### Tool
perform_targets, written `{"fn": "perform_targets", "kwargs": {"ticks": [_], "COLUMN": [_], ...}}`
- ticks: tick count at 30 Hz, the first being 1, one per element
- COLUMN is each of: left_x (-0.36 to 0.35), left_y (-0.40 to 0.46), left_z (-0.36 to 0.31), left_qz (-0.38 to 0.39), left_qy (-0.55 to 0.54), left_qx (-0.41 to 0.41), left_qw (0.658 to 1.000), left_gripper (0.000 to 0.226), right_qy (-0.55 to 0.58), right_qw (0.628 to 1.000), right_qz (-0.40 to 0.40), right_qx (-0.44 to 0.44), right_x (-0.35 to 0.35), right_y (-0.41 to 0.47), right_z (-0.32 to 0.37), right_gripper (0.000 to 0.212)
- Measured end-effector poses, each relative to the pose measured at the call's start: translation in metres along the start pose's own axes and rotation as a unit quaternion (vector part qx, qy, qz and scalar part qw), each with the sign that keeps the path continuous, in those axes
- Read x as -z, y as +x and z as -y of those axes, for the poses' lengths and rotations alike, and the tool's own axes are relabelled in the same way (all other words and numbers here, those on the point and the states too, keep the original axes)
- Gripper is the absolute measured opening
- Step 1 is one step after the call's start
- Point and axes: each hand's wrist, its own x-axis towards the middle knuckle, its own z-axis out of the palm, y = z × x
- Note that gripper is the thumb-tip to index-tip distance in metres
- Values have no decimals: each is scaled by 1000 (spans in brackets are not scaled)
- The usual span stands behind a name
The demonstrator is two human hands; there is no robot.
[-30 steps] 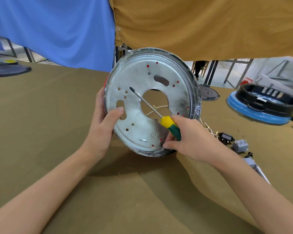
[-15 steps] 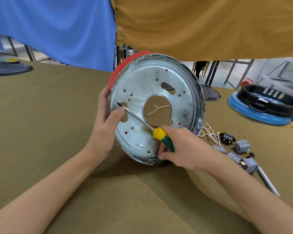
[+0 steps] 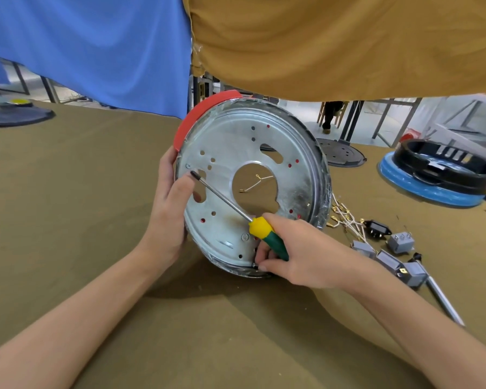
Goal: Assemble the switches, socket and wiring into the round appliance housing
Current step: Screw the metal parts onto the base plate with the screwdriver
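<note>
Housing point(image 3: 253, 189) stands on edge mid-table, tilted, its silver metal plate facing the camera; red rim point(image 3: 197, 119) shows along the upper left edge. Plate has a big centre hole, with a thin wire point(image 3: 257, 182) visible through it.

Left hand point(image 3: 170, 209) grips the housing's left edge, thumb lying on the plate face next to an oblong slot. Right hand point(image 3: 300, 254) is wrapped round the yellow-green handle of a screwdriver point(image 3: 236, 209) at the plate's lower right. The shaft runs up-left across the plate; tip sits just beside a small screw point(image 3: 188, 165) near the left rim, right above the left thumb. Can't tell if the tip is seated in the screw.

Table point(image 3: 76, 192) is covered in olive-brown cloth. Toward its right edge, just beyond the housing: loose wires with brass terminals point(image 3: 345, 220), a black socket point(image 3: 378, 228), several grey switches point(image 3: 399, 242), and a metal rod point(image 3: 443, 301).

Far right of the table: black ring part on a blue disc point(image 3: 443, 175). A dark disc point(image 3: 341, 153) lies behind the housing. Blue cloth point(image 3: 90, 43) and tan cloth point(image 3: 343, 43) hang above the far edge.
</note>
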Motion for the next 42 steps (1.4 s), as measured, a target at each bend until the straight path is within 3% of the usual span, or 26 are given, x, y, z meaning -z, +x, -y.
{"fn": "perform_targets", "kwargs": {"ticks": [11, 17, 22, 26, 29, 32, 34, 39, 42], "left_x": [-1, 1, -1, 0, 1, 3, 5, 9, 9], "left_y": [1, 2, 4, 5, 7, 8, 7, 7, 8], "left_z": [1, 0, -6, -9, -9, -7, -6, -10, -9], "left_qz": [1, 2, -51, -75, -57, -31, -31, -64, -70], "left_qy": [-24, -43, -72, -76, -76, -91, -112, -76, -76], "left_qx": [10, 42, 122, 174, 213, 228, 243, 207, 200], "left_qw": [1000, 998, 989, 979, 973, 969, 963, 973, 974], "left_gripper": [56, 58, 61, 68, 66, 47, 51, 53, 63], "right_qy": [-51, -20, 49, 99, 49, -86, -155, -136, -131], "right_qw": [998, 995, 983, 974, 968, 948, 932, 928, 937], "right_qz": [0, -93, -178, -199, -237, -279, -282, -305, -272], "right_qx": [32, 34, 19, 40, 63, 126, 167, 167, 177], "right_x": [-2, -2, 5, 0, -17, -30, -30, -14, -13], "right_y": [-1, -2, 2, -1, -8, -10, -7, -1, -5], "right_z": [9, 4, 4, 9, 12, 15, 11, 2, 4], "right_gripper": [36, 18, 31, 21, 13, 14, 14, 14, 18]}}
